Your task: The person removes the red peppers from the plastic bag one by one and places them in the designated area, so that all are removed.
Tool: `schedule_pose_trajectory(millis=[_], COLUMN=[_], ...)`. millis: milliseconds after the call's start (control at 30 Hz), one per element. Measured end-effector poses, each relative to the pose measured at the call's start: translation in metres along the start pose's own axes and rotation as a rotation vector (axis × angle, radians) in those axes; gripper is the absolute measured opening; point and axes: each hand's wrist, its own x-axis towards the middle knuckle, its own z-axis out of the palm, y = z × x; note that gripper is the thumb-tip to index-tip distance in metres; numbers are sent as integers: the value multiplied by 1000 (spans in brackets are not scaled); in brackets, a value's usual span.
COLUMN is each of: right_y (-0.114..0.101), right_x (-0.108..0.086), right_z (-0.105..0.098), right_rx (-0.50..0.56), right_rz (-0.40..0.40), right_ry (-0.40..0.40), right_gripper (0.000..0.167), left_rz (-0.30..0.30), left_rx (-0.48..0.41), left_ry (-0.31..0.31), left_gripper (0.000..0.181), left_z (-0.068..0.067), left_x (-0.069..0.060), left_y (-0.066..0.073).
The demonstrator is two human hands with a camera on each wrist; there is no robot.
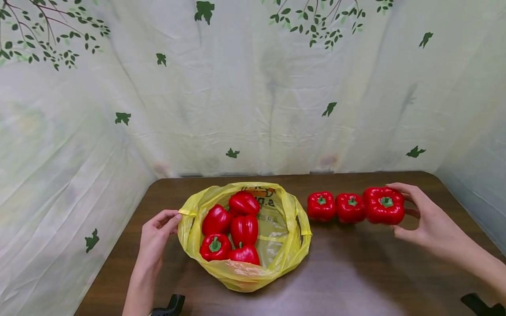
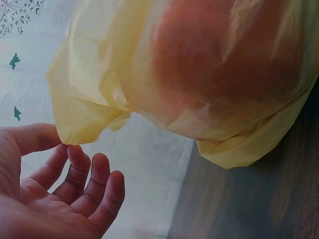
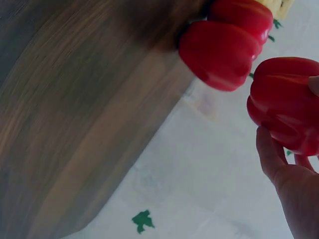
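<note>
In the head view a yellow plastic bag (image 1: 294,259) stands with its mouth wide, and several red bell peppers (image 1: 243,230) lie inside, toward its left. My left hand (image 1: 158,230) pinches the left edge of the bag between thumb and forefinger; the left wrist view shows the thin yellow film (image 2: 82,122) at the fingertips. On the right, my right hand (image 1: 423,219) grips a red bell pepper (image 1: 381,205), held above the table in the right wrist view. Two more bell peppers, one nearest the bag (image 1: 321,206) and one beside it (image 1: 349,208), stand stem up.
The brown wooden table (image 1: 336,281) has its far edge against a pale curtain (image 1: 253,101) printed with green leaves. Dark straps of the wrist cameras show at the bottom edge, one by each forearm.
</note>
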Motion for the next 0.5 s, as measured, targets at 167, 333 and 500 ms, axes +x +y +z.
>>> schedule_pose_trajectory(millis=[167,333,500], right_y=[12,26,43], right_x=[-3,-6,-10], right_z=[-6,-9,-8], right_rx=[17,1,26], right_rz=[76,152,223], right_ry=[-36,-101,-144], right_gripper=[97,92,88], left_rz=[-4,5,13], left_rx=[7,17,18], left_ry=[3,-5,-7], left_gripper=[28,29,29], left_z=[0,1,1], left_x=[0,0,-1], left_y=[0,0,0])
